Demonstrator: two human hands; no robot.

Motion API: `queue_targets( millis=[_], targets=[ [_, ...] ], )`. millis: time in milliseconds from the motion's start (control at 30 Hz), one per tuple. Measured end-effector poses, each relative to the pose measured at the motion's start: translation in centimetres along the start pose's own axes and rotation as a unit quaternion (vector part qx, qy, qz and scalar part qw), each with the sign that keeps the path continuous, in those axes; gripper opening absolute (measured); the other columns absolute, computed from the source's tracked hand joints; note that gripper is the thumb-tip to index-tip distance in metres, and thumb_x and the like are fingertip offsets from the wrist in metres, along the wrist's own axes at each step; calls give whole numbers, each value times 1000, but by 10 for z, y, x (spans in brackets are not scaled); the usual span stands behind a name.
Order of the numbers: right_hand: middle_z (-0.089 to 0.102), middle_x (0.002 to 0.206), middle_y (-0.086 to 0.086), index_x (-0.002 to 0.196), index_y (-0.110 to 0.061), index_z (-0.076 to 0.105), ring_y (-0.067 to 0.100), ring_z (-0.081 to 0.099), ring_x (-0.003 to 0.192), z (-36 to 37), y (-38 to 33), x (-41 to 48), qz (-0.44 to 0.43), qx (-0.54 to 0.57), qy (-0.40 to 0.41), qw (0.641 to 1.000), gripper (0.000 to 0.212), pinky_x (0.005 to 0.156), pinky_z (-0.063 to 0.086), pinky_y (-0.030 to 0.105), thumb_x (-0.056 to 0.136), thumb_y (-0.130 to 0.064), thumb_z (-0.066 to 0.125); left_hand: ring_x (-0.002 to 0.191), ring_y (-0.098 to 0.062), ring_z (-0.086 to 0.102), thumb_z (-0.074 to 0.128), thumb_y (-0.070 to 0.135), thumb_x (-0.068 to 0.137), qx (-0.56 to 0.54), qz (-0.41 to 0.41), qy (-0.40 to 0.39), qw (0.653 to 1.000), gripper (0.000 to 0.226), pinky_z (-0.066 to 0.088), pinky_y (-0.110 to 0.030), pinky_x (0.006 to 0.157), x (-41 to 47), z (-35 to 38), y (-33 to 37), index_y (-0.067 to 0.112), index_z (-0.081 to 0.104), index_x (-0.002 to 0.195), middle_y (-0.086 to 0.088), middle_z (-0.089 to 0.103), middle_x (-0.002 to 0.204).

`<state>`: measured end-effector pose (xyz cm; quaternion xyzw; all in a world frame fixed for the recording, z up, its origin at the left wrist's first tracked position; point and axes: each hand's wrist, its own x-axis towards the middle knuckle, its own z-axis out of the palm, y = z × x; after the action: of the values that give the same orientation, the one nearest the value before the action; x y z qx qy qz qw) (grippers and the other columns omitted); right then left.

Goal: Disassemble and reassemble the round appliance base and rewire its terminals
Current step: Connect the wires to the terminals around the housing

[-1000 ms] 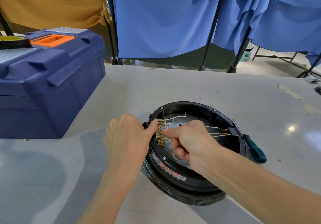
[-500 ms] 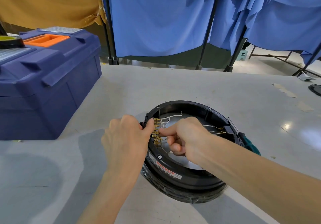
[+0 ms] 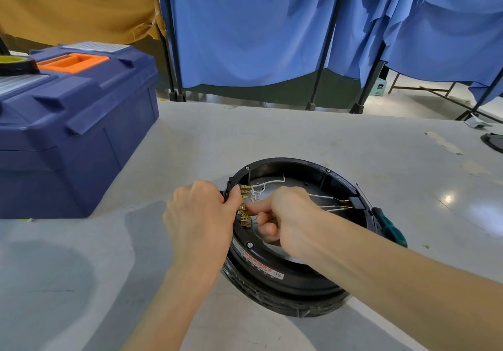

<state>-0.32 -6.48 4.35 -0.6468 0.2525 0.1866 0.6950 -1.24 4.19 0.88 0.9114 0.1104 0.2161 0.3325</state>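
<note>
The round black appliance base (image 3: 288, 167) lies open side up on the grey table, with a red-lettered label on its near rim. A row of brass terminals (image 3: 244, 206) lines its left inner wall, with thin white wires (image 3: 321, 197) running across the metal floor to two terminals on the right. My left hand (image 3: 200, 214) clamps the left rim, thumb beside the brass row. My right hand (image 3: 283, 216) reaches inside with thumb and forefinger pinched at a brass terminal; what lies between the fingertips is hidden.
A large blue toolbox (image 3: 68, 122) with an orange handle recess stands at the left, a tape roll (image 3: 15, 63) on its lid. A green-handled screwdriver (image 3: 388, 227) lies against the base's right side. Blue curtains on black stands hang behind the table (image 3: 272, 133).
The view has drifted slightly. My right hand's fingertips have shifted a little along the brass terminal row; my left hand keeps its grip on the rim.
</note>
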Motion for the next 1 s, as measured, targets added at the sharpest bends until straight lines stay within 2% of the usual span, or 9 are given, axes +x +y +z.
queue_targets(
  millis=[167,267,400,533,600,633,733,867,1000],
  targets=[
    [38,29,3,56,4,53,12,25,19,3,-1,4,-1,-13,5,1000,32,30,21,9,88,10,56,65,-32,42,66,43,86,-17,-4,-1,1000,50,38,-37,58,0,0,1,4,55,56,-8,49,57],
    [37,33,4,58,3,53,13,24,21,3,-1,5,-15,-31,7,999,28,31,20,11,85,10,57,65,-32,43,66,42,86,-20,-3,-1,1000,49,37,-37,57,0,1,-1,4,54,56,-7,49,57],
    [37,38,5,59,-1,50,12,24,23,-7,-1,6,-22,-69,-41,997,31,31,19,14,86,5,63,65,-32,46,67,43,85,-19,2,3,1000,49,38,-36,56,2,1,-3,5,57,56,-8,52,57],
    [42,40,4,65,-1,61,10,28,26,-24,-3,3,-58,-153,-114,980,28,31,20,14,89,-12,70,56,-20,36,68,46,83,-23,-1,10,1000,50,33,-33,53,3,1,-4,5,60,55,-7,54,56],
    [41,38,1,57,-6,63,9,27,26,-34,-5,2,-55,-194,-165,966,36,31,20,14,92,-15,67,60,-24,41,68,47,83,-18,-2,8,1000,50,35,-33,54,4,1,-4,7,61,55,-7,55,58],
    [40,38,-1,59,-6,62,8,26,26,-38,-6,1,-48,-204,-187,960,34,30,20,14,92,-13,66,63,-28,45,68,48,83,-17,-2,8,1000,50,36,-34,55,4,1,-5,7,61,56,-7,56,58],
    [40,40,-1,86,-2,63,7,25,26,-43,-5,0,-41,-193,-226,954,6,31,18,12,90,-5,66,62,-28,46,68,47,83,-18,4,9,1000,50,37,-33,53,4,1,-5,8,60,54,-6,54,55],
    [40,41,0,79,-4,60,6,25,25,-40,5,4,-51,-137,-219,965,12,30,17,11,91,-3,64,58,-21,48,69,45,83,-21,5,11,1000,52,34,-34,50,4,0,-4,5,59,53,-6,51,50],
    [42,39,2,94,7,63,8,27,24,-37,11,5,-90,-118,-180,972,10,32,18,11,91,-2,64,56,-20,46,70,43,83,-27,7,9,1000,53,39,-36,51,4,-1,-4,3,57,51,-8,50,48]
  ],
)
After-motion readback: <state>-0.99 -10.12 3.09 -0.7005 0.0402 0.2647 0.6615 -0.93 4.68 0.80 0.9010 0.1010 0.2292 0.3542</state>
